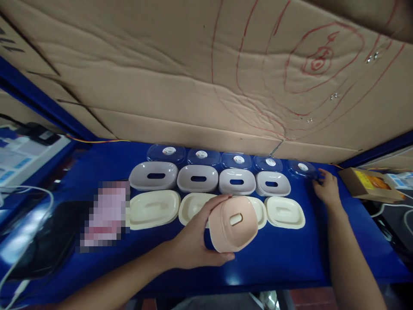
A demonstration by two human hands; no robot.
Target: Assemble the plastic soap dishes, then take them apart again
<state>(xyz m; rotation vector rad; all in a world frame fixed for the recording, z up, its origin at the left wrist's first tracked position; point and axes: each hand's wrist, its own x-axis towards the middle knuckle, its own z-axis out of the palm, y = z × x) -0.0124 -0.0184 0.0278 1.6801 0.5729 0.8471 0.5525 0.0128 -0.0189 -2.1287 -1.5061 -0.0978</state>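
My left hand is wrapped round a pink soap dish body with an oval slot in its bottom, held tilted above the front of the table. At the back right, my right hand has its thumb and fingers at the right edge of a clear lid with a round white sticker. More clear lids form the back row. In front of them stand several pale slotted soap dish bodies. Cream oval trays make up the nearest row, one partly hidden behind the pink dish.
The blue table ends at a cardboard wall with red drawn lines. An open cardboard box stands at the right. On the left are a blurred-out pink item, a black device and white cables.
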